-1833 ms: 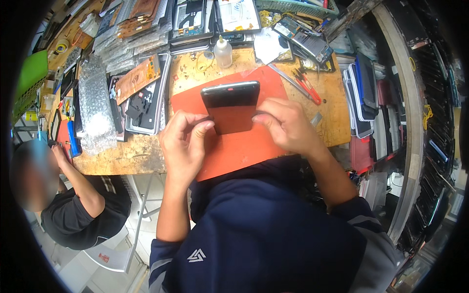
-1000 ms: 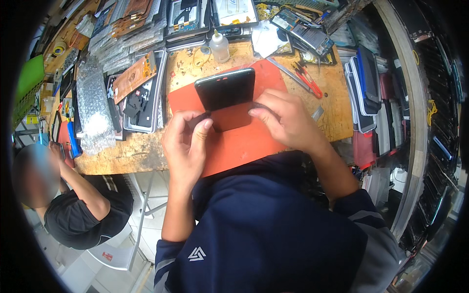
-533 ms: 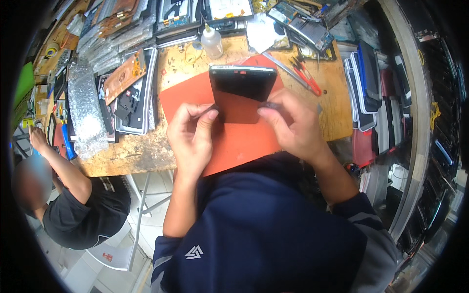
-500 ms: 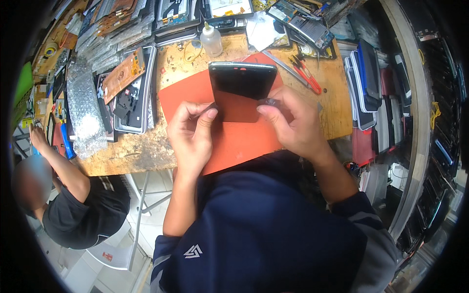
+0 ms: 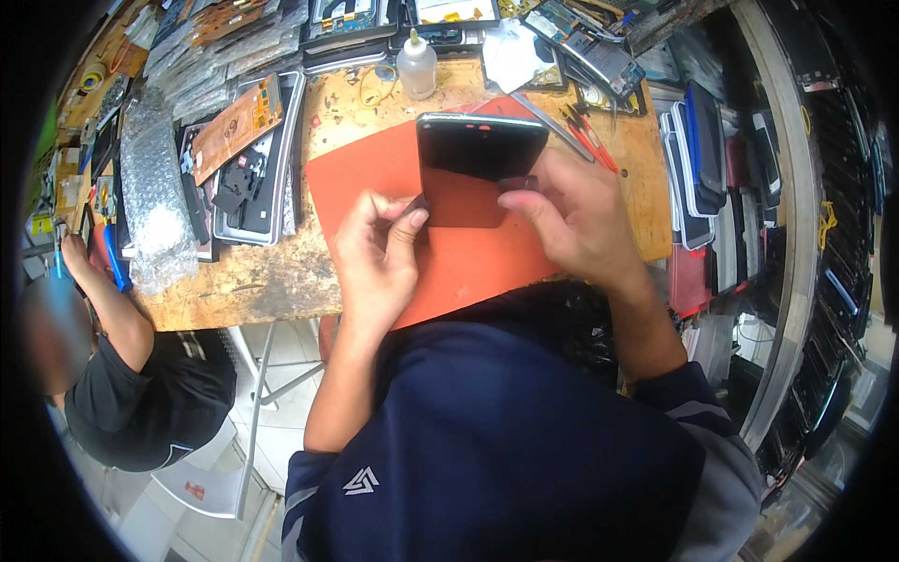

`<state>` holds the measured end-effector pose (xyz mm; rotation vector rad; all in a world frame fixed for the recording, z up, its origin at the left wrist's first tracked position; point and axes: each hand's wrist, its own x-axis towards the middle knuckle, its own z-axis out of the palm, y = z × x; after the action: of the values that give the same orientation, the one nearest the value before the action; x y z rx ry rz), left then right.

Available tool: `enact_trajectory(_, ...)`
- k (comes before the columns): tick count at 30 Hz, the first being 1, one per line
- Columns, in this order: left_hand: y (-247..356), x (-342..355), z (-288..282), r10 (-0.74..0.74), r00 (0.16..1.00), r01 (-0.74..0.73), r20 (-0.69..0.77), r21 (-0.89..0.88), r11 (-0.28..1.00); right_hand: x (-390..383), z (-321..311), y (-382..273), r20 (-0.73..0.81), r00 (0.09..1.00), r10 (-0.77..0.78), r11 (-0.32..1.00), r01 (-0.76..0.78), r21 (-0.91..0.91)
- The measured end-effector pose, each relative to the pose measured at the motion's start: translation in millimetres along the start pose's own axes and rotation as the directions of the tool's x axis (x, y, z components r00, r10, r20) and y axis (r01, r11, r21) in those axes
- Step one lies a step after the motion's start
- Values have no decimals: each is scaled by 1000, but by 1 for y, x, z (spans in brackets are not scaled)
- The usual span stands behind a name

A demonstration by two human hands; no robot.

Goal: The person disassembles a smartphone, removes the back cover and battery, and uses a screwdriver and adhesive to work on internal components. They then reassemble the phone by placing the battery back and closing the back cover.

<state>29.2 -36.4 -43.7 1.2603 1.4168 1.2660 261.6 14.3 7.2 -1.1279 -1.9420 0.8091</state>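
Observation:
A flat black device with a glossy screen [image 5: 465, 155], like a large phone or small tablet, stands tilted over an orange mat [image 5: 361, 169]. Its lower part mirrors the mat's colour. At its lower left edge, my left hand [image 5: 377, 258] pinches a small thin dark piece [image 5: 416, 205] between thumb and fingers. My right hand [image 5: 581, 211] is closed at the right edge, with a similar dark piece [image 5: 520, 183] by its thumb and fingertips. Whether these pieces touch or are attached to the device is unclear.
Beyond the device stands a clear bottle [image 5: 417, 67]. Red-handled pliers [image 5: 592, 145] lie right of it. Bubble wrap [image 5: 159, 206] and a tray of parts [image 5: 257, 197] are on the left. Stacked device cases [image 5: 698, 169] line the right. A co-worker [image 5: 140, 403] sits at left.
The whole view has shifted slightly. Both hands keep their closed grips beside the device, which remains tilted at nearly the same place.

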Motion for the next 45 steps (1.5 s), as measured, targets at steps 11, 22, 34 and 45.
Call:
enact_trajectory(11, 2, 1, 1, 290, 951, -276, -107, 125, 953, -18, 18, 27, -21, 988, -154, 971, 156, 184)
enact_trajectory(22, 19, 0, -5, 124, 990, -116, -63, 111, 987, -15, 11, 22, 27, 989, -147, 984, 143, 110)
enact_trajectory(34, 34, 3, -4, 161, 987, -158, -11, 145, 977, -20, 13, 26, 33, 993, -109, 977, 101, 188)
enact_trajectory(45, 16, -4, -5, 100, 994, -99, -30, 54, 994, -8, 1, 20, 116, 975, -192, 978, 180, 102)
